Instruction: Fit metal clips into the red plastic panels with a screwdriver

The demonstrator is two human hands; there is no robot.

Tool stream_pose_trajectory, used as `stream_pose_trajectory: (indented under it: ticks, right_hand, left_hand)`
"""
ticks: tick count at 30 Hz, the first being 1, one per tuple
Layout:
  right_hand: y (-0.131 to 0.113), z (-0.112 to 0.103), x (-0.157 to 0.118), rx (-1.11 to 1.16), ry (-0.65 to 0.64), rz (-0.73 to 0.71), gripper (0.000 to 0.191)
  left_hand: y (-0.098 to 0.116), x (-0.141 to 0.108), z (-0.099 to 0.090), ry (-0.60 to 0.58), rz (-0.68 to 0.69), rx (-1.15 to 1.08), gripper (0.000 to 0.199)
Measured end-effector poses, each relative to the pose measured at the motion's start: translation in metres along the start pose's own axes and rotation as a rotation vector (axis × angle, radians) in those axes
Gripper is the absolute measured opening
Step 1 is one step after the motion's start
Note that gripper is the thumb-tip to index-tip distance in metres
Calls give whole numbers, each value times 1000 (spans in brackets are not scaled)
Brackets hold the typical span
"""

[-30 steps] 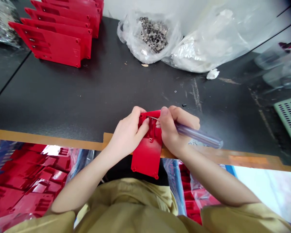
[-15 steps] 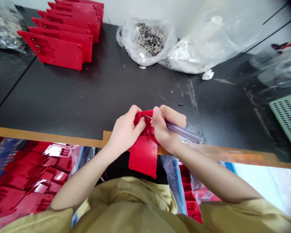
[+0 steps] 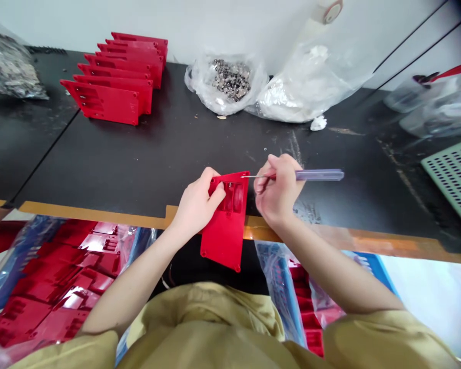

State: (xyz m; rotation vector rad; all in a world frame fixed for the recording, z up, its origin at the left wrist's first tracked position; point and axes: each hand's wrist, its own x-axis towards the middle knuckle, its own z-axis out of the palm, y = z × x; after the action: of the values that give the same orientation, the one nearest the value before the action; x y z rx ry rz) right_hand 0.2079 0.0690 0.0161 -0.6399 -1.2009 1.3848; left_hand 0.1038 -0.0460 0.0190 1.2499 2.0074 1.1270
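Note:
My left hand [image 3: 198,201] grips a red plastic panel [image 3: 223,233] by its upper left side, with the thumb over its slotted end. The panel hangs tilted across the table's front edge. Small metal parts show in the slots near my thumb. My right hand [image 3: 278,187] is closed around a screwdriver [image 3: 318,175] with a clear purplish handle. Its thin shaft points left, and the tip is at the panel's top right corner; whether it touches the panel I cannot tell.
Several red panels [image 3: 107,105] stand in a row at the back left. Bags of small metal clips [image 3: 230,82] and white material [image 3: 292,97] lie at the back. A green perforated basket [image 3: 455,177] is at right. Below the edge, boxes hold red panels [image 3: 34,287].
My right hand has drawn the screwdriver rightward, away from the slots, and turned it nearly level. The left hand still holds the panel. The view has shifted a little.

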Motion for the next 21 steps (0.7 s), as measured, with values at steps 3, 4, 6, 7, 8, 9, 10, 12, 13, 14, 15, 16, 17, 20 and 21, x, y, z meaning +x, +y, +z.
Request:
stream_pose_trajectory:
  ticks: [3, 4, 6, 7, 8, 9, 10, 12, 13, 14, 15, 16, 17, 20, 21]
  right_hand:
    - [-2, -1, 6, 33, 27, 60, 34]
    - [-2, -1, 6, 36, 29, 69, 34]
    - [-4, -1, 6, 39, 21, 83, 32]
    - [-5, -1, 5, 38, 14, 86, 32]
    - [-6, -1, 5, 35, 6, 85, 32]
    - [-6, -1, 4, 31, -2, 77, 32]
    - [-6, -1, 4, 26, -8, 67, 32]
    - [-5, -2, 3, 17, -12, 51, 33]
    - [-5, -2, 3, 16, -8, 48, 33]
    - [-5, -3, 3, 17, -2, 48, 33]
    - [-6, -3, 3, 23, 3, 54, 33]
    - [-8, -2, 4, 34, 4, 64, 33]
    - [-11, -2, 5, 51, 6, 80, 34]
    - [-29, -3, 12, 161, -6, 222, 40]
    - [-37, -4, 15, 207, -12, 292, 42]
  left_hand:
    - [1, -2, -1, -25, 22, 1, 11]
    - [1, -2, -2, -31, 18, 5, 13]
    - [3, -4, -2, -29, 7, 24, 14]
    - [3, -4, -2, -25, 6, 32, 15]
    - [3, -5, -1, -23, 10, 36, 15]
    - [3, -5, -1, -20, 18, 40, 15]
    - [3, -5, 0, -21, 26, 42, 15]
    - [2, -6, 1, -20, 40, 47, 15]
    - [2, -6, 2, -12, 49, 50, 15]
    - [1, -6, 2, 3, 59, 50, 14]
    - [1, -6, 2, 22, 72, 44, 14]
    - [0, -6, 2, 44, 88, 37, 14]
    - [1, -7, 1, 64, 103, 32, 13]
    - [4, -11, -5, 107, 156, 43, 13]
    - [7, -13, -7, 121, 191, 58, 13]
